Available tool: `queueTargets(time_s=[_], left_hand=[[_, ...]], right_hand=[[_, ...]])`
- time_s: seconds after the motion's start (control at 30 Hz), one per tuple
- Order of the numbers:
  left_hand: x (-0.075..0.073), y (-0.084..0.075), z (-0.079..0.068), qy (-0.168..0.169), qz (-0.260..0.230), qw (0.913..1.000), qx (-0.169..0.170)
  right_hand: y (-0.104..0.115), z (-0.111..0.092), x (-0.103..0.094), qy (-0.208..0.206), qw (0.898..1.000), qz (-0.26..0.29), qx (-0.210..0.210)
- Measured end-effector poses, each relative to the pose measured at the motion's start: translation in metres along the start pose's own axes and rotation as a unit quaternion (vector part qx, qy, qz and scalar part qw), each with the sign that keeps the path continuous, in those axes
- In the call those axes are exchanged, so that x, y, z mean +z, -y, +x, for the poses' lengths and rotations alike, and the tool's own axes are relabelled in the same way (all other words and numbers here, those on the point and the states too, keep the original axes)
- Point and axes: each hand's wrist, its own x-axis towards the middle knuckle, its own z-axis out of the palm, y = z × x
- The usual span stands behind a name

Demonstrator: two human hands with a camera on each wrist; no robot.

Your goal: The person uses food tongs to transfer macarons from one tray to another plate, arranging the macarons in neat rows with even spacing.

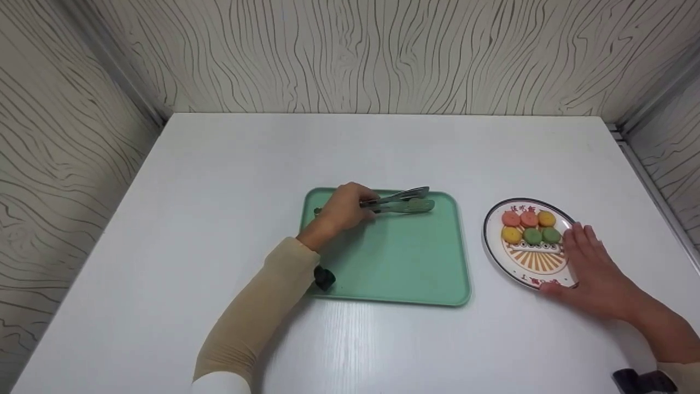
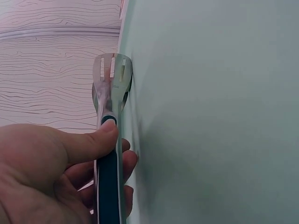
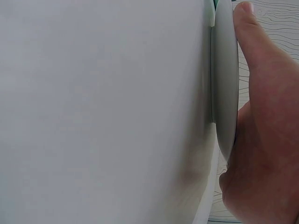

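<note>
Over the back of a green tray (image 1: pixel 410 262), my left hand (image 1: pixel 343 209) grips metal tongs (image 1: pixel 398 209) with slotted heads and dark handle grips. In the left wrist view, thumb and fingers curl round the tongs' handle (image 2: pixel 109 182), and the heads point away from the hand. My right hand (image 1: pixel 599 282) lies against the right edge of a round white plate (image 1: pixel 495 257), its fingers straight. On the plate sit several small round pieces like macarons (image 1: pixel 529 219), coloured pink, yellow and green. The right wrist view shows the thumb along the plate's edge (image 3: pixel 226 79).
Both tray and plate stand on a white table (image 1: pixel 219 180), the plate to the right of the tray. Wood-patterned panels (image 1: pixel 350 60) rise behind and at the sides. A dark wrist strap (image 1: pixel 324 278) shows near the tray's front left corner.
</note>
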Motion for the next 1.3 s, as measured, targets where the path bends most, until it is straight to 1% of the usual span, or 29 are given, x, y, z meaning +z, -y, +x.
queueTargets(time_s=[0.27, 0.63, 0.9, 1.07, 1.3], left_hand=[[-0.0001, 0.0004, -0.0009, -0.008, -0.006, 0.9997, 0.02], [0.0017, 0.0012, -0.0007, -0.015, 0.0, 0.9998, 0.014], [0.0011, -0.0015, -0.0018, -0.024, 0.001, 0.9996, 0.018], [-0.0007, -0.0039, -0.0029, -0.023, -0.004, 0.9996, 0.017], [-0.0017, -0.0071, -0.0029, -0.011, -0.003, 0.9993, 0.035]], right_hand=[[-0.0004, -0.0006, -0.0001, -0.004, 1.0, 0.006, -0.001], [-0.0011, 0.0002, 0.0008, -0.006, 1.0, 0.0, -0.004], [-0.0005, 0.001, 0.0005, -0.001, 1.0, -0.001, 0.003], [-0.0004, 0.0006, 0.0, -0.001, 1.0, 0.002, 0.0], [0.0001, -0.0003, -0.0001, -0.001, 1.0, 0.003, 0.002]])
